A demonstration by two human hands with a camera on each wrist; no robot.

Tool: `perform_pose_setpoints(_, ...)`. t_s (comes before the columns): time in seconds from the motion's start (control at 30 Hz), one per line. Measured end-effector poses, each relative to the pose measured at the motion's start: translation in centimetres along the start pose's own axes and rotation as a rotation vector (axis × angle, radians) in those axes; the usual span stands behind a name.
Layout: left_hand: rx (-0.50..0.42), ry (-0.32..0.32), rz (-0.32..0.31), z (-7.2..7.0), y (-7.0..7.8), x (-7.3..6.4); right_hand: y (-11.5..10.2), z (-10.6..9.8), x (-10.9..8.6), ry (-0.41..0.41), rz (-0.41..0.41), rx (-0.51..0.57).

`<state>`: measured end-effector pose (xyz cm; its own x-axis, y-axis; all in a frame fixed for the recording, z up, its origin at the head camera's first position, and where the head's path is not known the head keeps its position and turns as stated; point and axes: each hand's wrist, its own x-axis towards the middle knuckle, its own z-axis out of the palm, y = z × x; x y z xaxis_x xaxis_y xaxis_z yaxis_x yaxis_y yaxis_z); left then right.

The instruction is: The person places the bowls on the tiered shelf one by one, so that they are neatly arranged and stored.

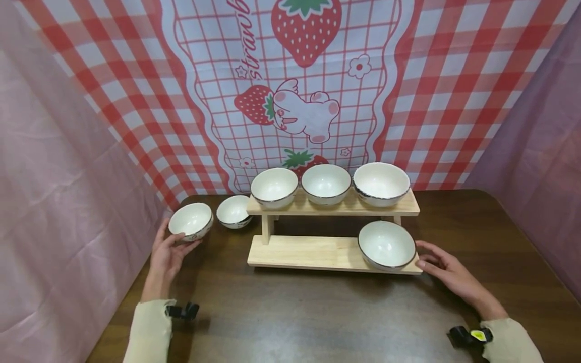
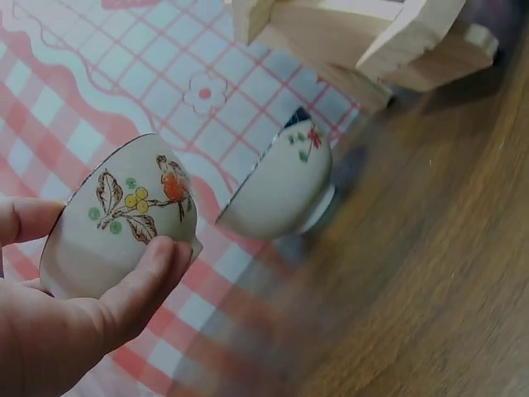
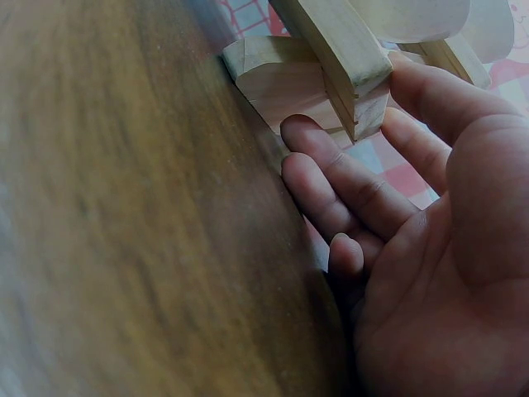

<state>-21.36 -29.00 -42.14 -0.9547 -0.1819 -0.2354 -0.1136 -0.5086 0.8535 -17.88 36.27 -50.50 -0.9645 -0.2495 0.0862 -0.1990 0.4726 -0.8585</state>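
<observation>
At the left, my left hand [image 1: 167,254] grips a white bowl [image 1: 191,222], fingers and thumb around its side. The left wrist view shows a painted orange bird [image 2: 172,184] and leaves on its outside. Just right of it, a second bowl [image 1: 233,212] with a small red flower rests on the table. My right hand [image 1: 449,272] holds the right end of the two-tier wooden stand [image 1: 308,252], with thumb and forefinger at the lower board's end [image 3: 368,99] and the other fingers curled below. A bowl [image 1: 387,244] sits on that board, beside the right fingers.
On the upper board stand three bowls: a left one [image 1: 274,186], a middle one [image 1: 326,184] and a right one [image 1: 381,183]. A strawberry-print checked cloth [image 1: 299,116] hangs behind the brown wooden table [image 1: 290,312]. Pink cloth [image 1: 68,201] borders the left side.
</observation>
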Motion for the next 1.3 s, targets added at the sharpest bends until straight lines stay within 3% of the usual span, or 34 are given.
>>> perform_pose_setpoints(0.53, 0.030, -0.102, -0.010, 1.6, -0.6, -3.2, -0.1, -0.1, 0.1, -0.009, 0.028, 0.010)
perform_pose_setpoints(1.07, 0.045, -0.292, 0.078, 3.7, -3.2, -6.1, -0.1, 0.1, 0.0, 0.001, 0.003, 0.005)
perform_pose_setpoints(1.3, 0.110, -0.321, 0.077, 5.3, -3.8, -7.5, -0.1, 0.1, -0.1, 0.004, -0.010, 0.015)
